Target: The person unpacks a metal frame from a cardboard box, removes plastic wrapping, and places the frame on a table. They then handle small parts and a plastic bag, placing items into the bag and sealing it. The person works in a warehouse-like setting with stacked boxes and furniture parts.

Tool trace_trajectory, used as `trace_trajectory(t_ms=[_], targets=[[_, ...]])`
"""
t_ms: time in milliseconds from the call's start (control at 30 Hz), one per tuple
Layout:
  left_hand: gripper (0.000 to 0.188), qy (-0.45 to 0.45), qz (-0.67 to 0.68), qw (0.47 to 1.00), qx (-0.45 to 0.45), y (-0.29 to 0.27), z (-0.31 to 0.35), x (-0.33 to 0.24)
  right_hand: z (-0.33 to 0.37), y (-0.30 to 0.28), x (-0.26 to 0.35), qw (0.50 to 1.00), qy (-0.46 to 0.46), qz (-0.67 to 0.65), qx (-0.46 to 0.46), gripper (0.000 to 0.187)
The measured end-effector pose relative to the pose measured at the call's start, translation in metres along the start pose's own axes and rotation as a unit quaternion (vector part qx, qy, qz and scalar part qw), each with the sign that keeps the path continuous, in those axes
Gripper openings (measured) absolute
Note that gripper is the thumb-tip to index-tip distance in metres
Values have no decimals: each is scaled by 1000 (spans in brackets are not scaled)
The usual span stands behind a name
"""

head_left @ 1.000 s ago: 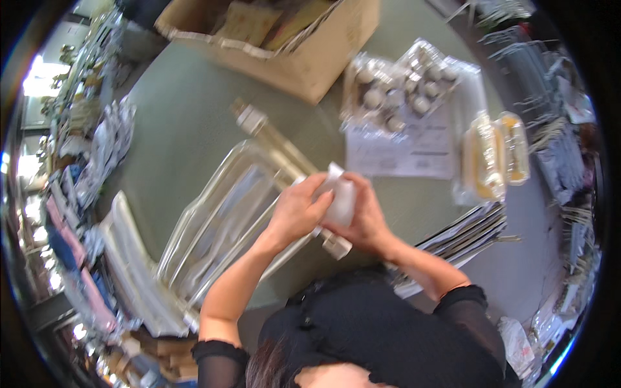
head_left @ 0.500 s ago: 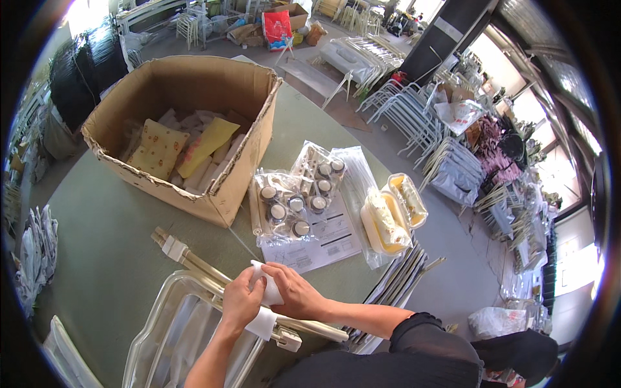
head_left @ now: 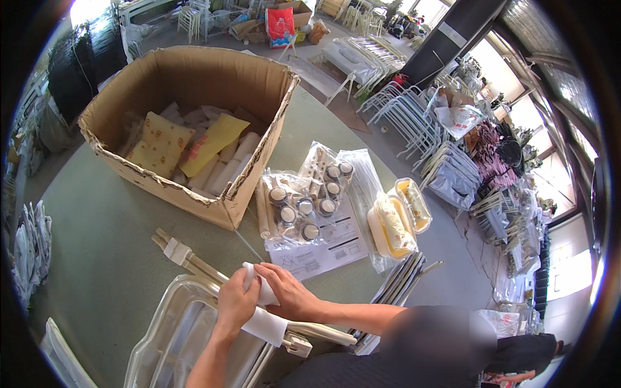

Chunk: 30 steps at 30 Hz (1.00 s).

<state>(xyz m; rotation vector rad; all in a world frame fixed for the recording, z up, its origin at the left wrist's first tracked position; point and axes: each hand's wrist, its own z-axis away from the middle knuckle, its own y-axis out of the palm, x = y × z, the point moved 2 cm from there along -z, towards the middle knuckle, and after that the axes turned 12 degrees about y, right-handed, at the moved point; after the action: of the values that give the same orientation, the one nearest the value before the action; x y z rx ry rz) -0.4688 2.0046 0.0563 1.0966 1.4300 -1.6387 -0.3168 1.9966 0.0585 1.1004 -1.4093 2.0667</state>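
Observation:
A cream metal tube frame (head_left: pixel 143 330) with a clear plastic covering lies at the table's near side. Across it run paired cream tubes (head_left: pixel 206 267) with pale plastic fittings at their ends. My left hand (head_left: pixel 237 301) and my right hand (head_left: pixel 289 292) meet over these tubes, both closed on a roll of thin white foam-like sheet (head_left: pixel 267 295). A flat white length (head_left: pixel 266 325) of apparently the same sheet lies over the tubes below my hands; whether it passes fully round them is hidden. My fingertips and thumbs press the roll from both sides.
Ahead left stands an open cardboard box (head_left: pixel 162 187) with white rolls and a yellow patterned pad. Bagged caster-like parts (head_left: pixel 291 207) lie on a printed sheet (head_left: pixel 336 249), beside yellow tubs (head_left: pixel 388 233). Stacked tubes (head_left: pixel 398 288) lie right. A person in black (head_left: pixel 527 352) is at lower right.
More of the flat white sheet shows below my hands. Both hands stay closed on the roll at nearly the same place, and the whole view has shifted slightly.

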Motion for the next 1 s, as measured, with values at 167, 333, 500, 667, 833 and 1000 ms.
trace_trajectory(t_ms=[167, 333, 500, 667, 833, 1000], targets=[[30, 7, 3, 1000, -9, 7, -3, -3, 4, -8, -1, 1000, 7, -4, -9, 85], [30, 2, -13, 999, 30, 11, -2, -8, 12, -10, -8, 1000, 5, -8, -9, 86], [25, -19, -46, 997, 57, 16, -4, -12, 16, -12, -12, 1000, 5, 1, 4, 88], [22, -9, -32, 998, 52, 18, -6, -15, 18, -18, -11, 1000, 0, 2, -3, 89], [23, -7, -37, 998, 50, 16, -3, -14, 18, -15, -10, 1000, -10, 4, -2, 88], [24, -7, -45, 998, 47, 14, -3, -11, 16, -14, -9, 1000, -10, 15, 0, 86]])
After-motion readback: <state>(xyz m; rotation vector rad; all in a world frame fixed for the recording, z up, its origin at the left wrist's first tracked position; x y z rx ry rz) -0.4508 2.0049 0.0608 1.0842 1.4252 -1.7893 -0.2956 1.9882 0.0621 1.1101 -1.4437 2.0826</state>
